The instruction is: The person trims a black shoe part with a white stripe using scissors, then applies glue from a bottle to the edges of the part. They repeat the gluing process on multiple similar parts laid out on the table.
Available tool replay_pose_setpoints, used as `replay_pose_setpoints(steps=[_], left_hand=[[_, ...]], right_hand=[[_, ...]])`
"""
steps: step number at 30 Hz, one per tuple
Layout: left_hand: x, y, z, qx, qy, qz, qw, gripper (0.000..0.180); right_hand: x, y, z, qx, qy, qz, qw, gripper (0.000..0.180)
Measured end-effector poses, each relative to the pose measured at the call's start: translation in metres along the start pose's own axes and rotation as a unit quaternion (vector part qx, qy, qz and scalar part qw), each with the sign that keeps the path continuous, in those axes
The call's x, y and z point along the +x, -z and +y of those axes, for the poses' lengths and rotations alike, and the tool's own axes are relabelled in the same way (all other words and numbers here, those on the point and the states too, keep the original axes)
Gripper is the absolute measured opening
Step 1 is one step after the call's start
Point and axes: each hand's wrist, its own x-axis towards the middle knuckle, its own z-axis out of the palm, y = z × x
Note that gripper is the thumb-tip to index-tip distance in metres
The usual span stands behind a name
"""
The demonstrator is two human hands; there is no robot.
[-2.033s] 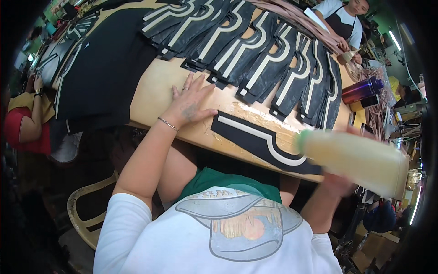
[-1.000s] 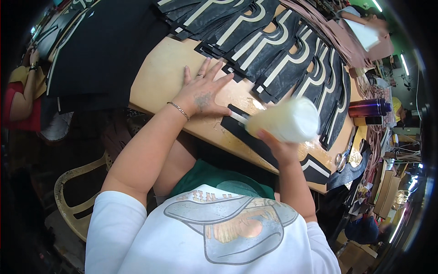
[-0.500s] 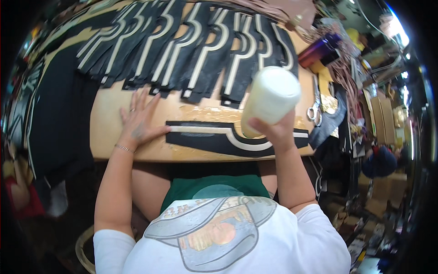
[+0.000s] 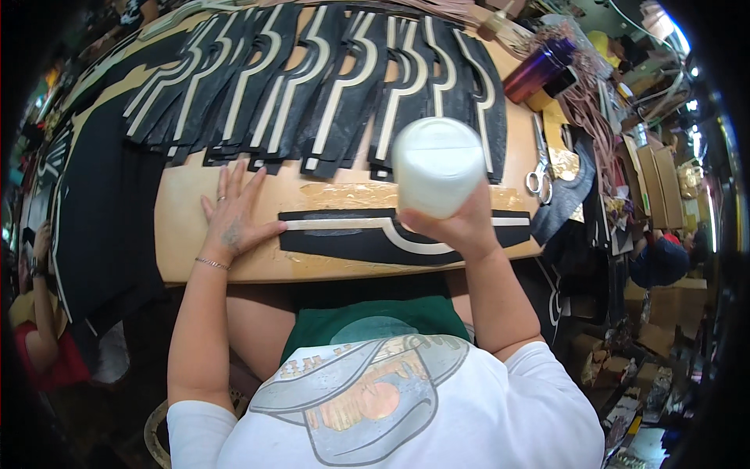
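Left hand [image 4: 234, 215]: released, palm down, fingers spread on the wooden table [image 4: 191, 250]. Thumb tip touches the left end of the black strip [image 4: 336, 245], by the cream band [image 4: 336, 224]; the other fingertips point at the lower ends of the stacked black pieces [image 4: 332, 129], near them.

Right hand [image 4: 467, 227]: grasping the pale translucent bottle [image 4: 440, 168], fingers curled around its side, base turned up toward the camera. Lower end of bottle hidden by its own body; contact with the strip cannot be told.

Strip location: flat along the near table edge, just inside it, its curved middle partly covered by bottle and hand. Right end lies near the table's right corner.

Room: a shiny, residue-marked patch [image 4: 351, 192] runs between strip and stacked pieces. Bare wood left of the left hand, as far as the large black sheet [image 4: 98, 203]. Scissors [image 4: 539, 180] and purple flask [image 4: 539, 72] stand beyond the strip's right end.

Writing: shirt [image 4: 500, 422] bears a cap picture with lettering above, partly lost in folds.
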Motion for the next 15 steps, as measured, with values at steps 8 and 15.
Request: replay_pose_setpoints(steps=[8, 15], left_hand=[[0.000, -0.005, -0.008, -0.021, -0.037, 0.038, 0.998, 0.092], [-0.003, -0.007, -0.012, -0.038, -0.022, 0.038, 0.998, 0.091]], right_hand=[[-0.005, -0.028, 0.006, 0.201, -0.065, -0.030, 0.977, 0.064], [0.010, -0.106, 0.018, 0.072, -0.077, -0.124, 0.987, 0.057]])
